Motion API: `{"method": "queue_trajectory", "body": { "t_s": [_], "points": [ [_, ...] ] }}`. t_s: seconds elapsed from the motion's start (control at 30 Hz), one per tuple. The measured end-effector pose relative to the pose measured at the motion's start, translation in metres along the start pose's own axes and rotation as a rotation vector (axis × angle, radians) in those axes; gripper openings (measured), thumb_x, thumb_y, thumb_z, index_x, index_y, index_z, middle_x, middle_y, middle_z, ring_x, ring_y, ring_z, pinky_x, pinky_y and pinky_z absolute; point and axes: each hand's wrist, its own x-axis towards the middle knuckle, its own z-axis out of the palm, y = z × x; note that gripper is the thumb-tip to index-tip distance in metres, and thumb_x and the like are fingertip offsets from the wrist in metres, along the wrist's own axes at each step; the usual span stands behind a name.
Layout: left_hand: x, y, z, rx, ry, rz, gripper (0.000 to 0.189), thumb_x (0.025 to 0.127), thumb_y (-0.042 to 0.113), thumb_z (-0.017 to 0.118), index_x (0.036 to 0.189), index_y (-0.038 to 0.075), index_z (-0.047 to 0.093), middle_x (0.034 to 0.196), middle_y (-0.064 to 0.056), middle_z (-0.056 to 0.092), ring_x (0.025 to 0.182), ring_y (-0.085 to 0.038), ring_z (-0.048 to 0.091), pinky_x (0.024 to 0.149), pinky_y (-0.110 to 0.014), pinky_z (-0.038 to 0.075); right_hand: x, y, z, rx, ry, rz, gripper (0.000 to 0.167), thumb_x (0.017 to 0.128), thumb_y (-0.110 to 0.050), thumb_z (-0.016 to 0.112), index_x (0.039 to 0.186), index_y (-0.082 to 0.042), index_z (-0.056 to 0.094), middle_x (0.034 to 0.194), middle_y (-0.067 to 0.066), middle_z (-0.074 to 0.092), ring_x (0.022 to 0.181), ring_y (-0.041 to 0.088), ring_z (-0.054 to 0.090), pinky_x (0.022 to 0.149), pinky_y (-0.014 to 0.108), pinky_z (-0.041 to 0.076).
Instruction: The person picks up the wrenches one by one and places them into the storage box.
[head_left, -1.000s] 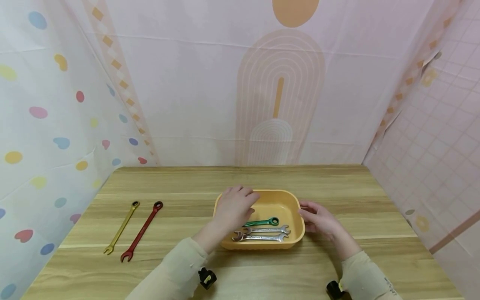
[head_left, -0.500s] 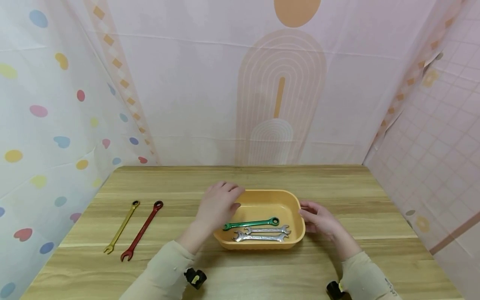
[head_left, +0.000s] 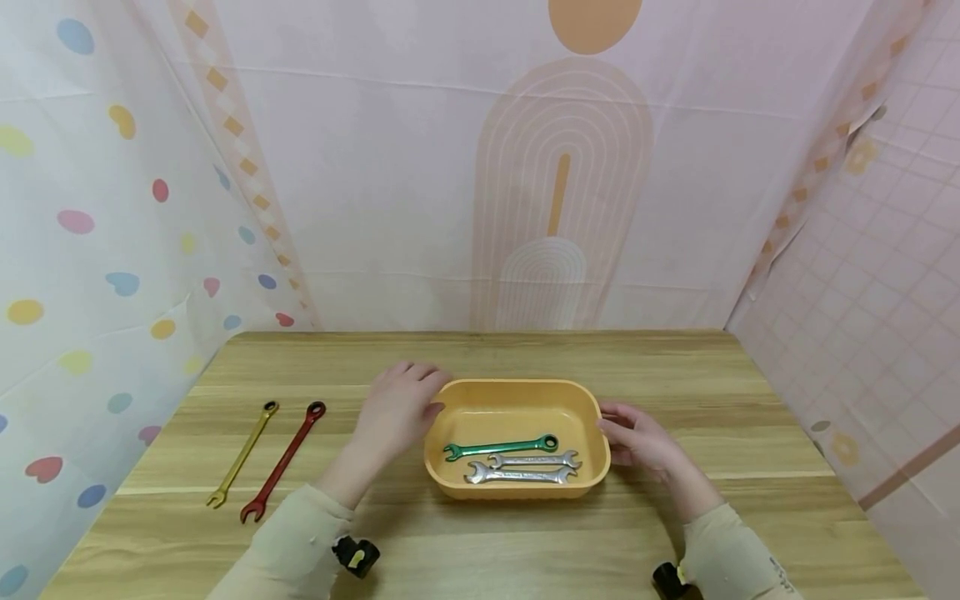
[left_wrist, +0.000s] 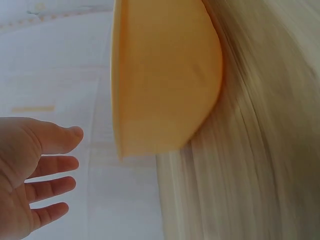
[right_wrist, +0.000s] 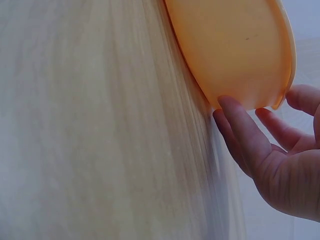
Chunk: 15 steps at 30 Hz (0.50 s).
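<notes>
Head view: orange tray (head_left: 517, 423) lying on the table (head_left: 525, 542), long axis left to right, wood beyond every edge. Left wrist view: left hand (left_wrist: 17, 170) spread, just beside one end. Right wrist view: right hand (right_wrist: 285, 172), fingers parted, touching the other end.

We stretch our left forearm (head_left: 281, 546) and right forearm (head_left: 731, 546) forward, both sleeved. Of our hands, the left hand (head_left: 397, 408) has its thumb and fingers loosely extended; the right hand (head_left: 643, 437) reaches inward, fingers slightly bent, thumb spread from them.
</notes>
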Motion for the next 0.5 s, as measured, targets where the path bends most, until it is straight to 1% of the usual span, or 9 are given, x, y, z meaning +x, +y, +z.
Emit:
{"method": "queue_trajectory", "body": {
  "t_s": [0.07, 0.13, 0.3, 0.5],
  "points": [
    [-0.003, -0.004, -0.001, -0.004, -0.014, -0.022, 0.039, 0.077, 0.010, 0.084, 0.114, 0.010, 0.072, 0.110, -0.009, 0.069, 0.104, -0.032, 0.060, 0.090, -0.050, 0.049, -0.001, 0.000, 0.000, 0.002, 0.000, -0.001, 0.056, 0.102, -0.013, 0.055, 0.146, 0.012, 0.032, 0.124, 0.022, 0.052, 0.097, 0.019, 0.062, 0.080, 0.038, 0.057],
    [-0.005, -0.007, -0.002, -0.012, -0.013, -0.034, 0.039, 0.078, 0.011, 0.084, 0.115, 0.009, 0.072, 0.111, -0.010, 0.069, 0.105, -0.032, 0.060, 0.089, -0.050, 0.050, -0.001, -0.001, 0.000, 0.000, 0.002, -0.002, 0.055, 0.102, -0.014, 0.055, 0.145, 0.012, 0.032, 0.124, 0.021, 0.052, 0.097, 0.019, 0.062, 0.080, 0.037, 0.057],
    [-0.011, -0.015, -0.002, -0.035, 0.023, -0.040, 0.040, 0.077, 0.010, 0.084, 0.115, 0.007, 0.071, 0.110, -0.011, 0.070, 0.104, -0.033, 0.061, 0.085, -0.051, 0.051, -0.002, -0.001, -0.001, -0.002, 0.004, -0.006, 0.055, 0.101, -0.014, 0.055, 0.145, 0.012, 0.033, 0.124, 0.021, 0.052, 0.097, 0.018, 0.062, 0.080, 0.037, 0.057],
    [-0.018, -0.023, -0.003, -0.028, 0.060, -0.048, 0.040, 0.076, 0.008, 0.084, 0.113, 0.004, 0.071, 0.107, -0.014, 0.070, 0.102, -0.034, 0.062, 0.087, -0.051, 0.051, -0.002, 0.000, 0.000, 0.002, 0.009, -0.004, 0.055, 0.102, -0.012, 0.054, 0.145, 0.012, 0.032, 0.125, 0.023, 0.052, 0.098, 0.018, 0.061, 0.081, 0.038, 0.057]
  ]
}}
